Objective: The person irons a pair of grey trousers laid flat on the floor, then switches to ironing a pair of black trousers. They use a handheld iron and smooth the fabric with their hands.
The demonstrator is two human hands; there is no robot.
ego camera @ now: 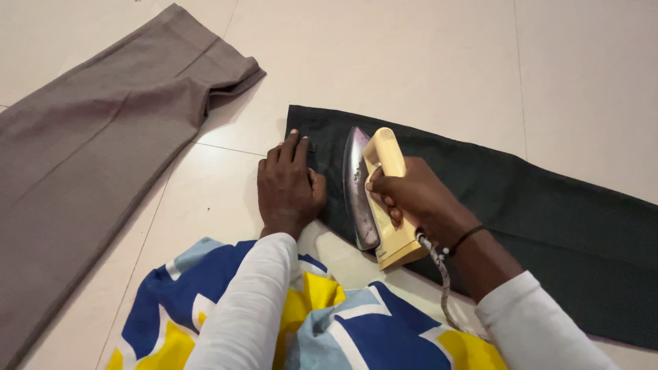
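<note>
You have one view only, from the camera on your head, looking steeply down and forward at the tiled floor (pixel 425 62). It sits close: your sleeves enter from the bottom edge of the frame.

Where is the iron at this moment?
In the head view the iron is near the centre, tilted on the dark cloth, held by the right hand, beside the left hand.
</note>
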